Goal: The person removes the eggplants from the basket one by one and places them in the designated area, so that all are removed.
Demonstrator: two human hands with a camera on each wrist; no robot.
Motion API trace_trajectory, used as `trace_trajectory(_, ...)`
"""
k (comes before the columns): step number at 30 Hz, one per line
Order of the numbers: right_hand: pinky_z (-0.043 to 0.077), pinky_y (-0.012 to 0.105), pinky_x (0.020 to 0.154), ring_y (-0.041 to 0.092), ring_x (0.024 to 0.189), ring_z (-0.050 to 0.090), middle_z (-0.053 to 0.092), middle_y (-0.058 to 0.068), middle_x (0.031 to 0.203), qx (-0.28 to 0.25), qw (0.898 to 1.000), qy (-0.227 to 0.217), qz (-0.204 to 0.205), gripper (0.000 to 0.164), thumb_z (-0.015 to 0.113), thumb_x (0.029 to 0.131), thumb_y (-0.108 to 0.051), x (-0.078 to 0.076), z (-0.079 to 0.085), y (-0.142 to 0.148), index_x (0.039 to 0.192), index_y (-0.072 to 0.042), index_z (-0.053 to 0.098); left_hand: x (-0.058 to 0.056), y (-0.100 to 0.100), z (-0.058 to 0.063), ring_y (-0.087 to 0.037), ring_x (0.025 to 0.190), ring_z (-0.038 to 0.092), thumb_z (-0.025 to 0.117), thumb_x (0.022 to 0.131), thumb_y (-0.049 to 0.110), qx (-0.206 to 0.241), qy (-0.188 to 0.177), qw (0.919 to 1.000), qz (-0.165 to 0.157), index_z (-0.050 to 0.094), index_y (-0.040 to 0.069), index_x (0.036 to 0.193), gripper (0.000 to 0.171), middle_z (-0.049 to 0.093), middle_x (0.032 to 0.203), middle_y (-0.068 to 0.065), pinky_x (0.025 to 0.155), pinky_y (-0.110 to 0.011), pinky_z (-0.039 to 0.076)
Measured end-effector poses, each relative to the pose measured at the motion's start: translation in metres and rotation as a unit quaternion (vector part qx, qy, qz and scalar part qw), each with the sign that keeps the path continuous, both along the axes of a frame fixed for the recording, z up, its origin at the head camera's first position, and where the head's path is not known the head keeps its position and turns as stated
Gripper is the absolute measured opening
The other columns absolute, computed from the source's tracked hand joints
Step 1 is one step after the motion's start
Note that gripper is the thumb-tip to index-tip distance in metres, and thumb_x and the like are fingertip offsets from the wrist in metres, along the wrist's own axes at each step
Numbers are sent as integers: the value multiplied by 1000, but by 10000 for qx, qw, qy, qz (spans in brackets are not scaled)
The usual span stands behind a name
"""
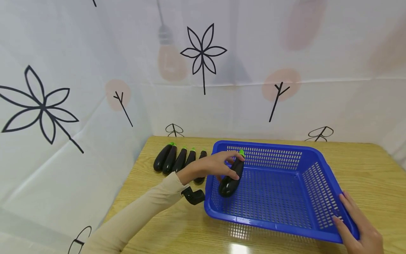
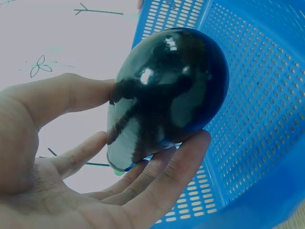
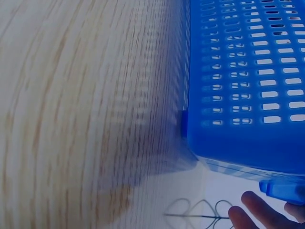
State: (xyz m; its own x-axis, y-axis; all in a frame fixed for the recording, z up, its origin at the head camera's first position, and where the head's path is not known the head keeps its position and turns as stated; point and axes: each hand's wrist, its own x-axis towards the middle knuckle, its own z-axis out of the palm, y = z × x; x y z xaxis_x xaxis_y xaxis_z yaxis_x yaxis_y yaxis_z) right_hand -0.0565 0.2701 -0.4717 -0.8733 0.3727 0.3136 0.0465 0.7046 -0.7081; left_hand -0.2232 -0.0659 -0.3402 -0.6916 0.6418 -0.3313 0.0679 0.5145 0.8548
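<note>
A glossy dark eggplant (image 1: 234, 180) with a green stem end is held by my left hand (image 1: 219, 164), thumb and fingers around its sides. It is over the left part of a blue plastic basket (image 1: 269, 222); whether it touches the basket floor I cannot tell. In the left wrist view the rounded end of the eggplant (image 2: 176, 81) faces the camera, with the perforated basket wall (image 2: 257, 95) behind. At the basket's right rim, my right hand (image 1: 361, 225) grips the edge. Fingertips (image 3: 255, 210) show below the rim in the right wrist view.
Several more eggplants (image 1: 162, 158) lie side by side on the wooden table (image 1: 152, 225), left of the basket, partly hidden by my left arm. A white patterned cloth (image 1: 203, 109) hangs behind the table and along its left side.
</note>
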Motion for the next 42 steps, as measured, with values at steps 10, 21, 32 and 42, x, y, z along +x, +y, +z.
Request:
trace_trajectory(10,10,-3,90,-29,110,13,15,-33,145,-12,9998,-175,-63,62,59,93,-19,0,0,1,147,-34,33,3,-13,4,-21,81,64,72,84,10,9,39,9999,140,52,23,128,50,50,122,-9,57,-38,55)
trace_trajectory(21,11,-4,90,-27,113,16,18,-32,145,-115,9999,-35,7,62,60,92,-16,0,0,0,146,-32,36,5,-27,8,-19,89,62,73,84,16,-99,222,9995,180,51,25,131,53,47,127,-9,60,-40,54)
trace_trajectory(32,13,-4,90,-27,113,19,22,-30,146,-124,9999,111,34,61,61,91,-14,1,0,0,145,-30,39,6,-39,10,-20,94,59,73,84,17,-101,274,9993,232,51,28,129,51,46,130,-9,67,-45,53)
trace_trajectory(42,13,-4,90,-26,115,20,23,-30,145,-114,9997,209,62,61,62,90,-12,1,1,-1,144,-29,40,7,-50,10,-21,91,59,72,85,17,-27,247,9992,321,51,28,131,52,45,132,-9,66,-42,54)
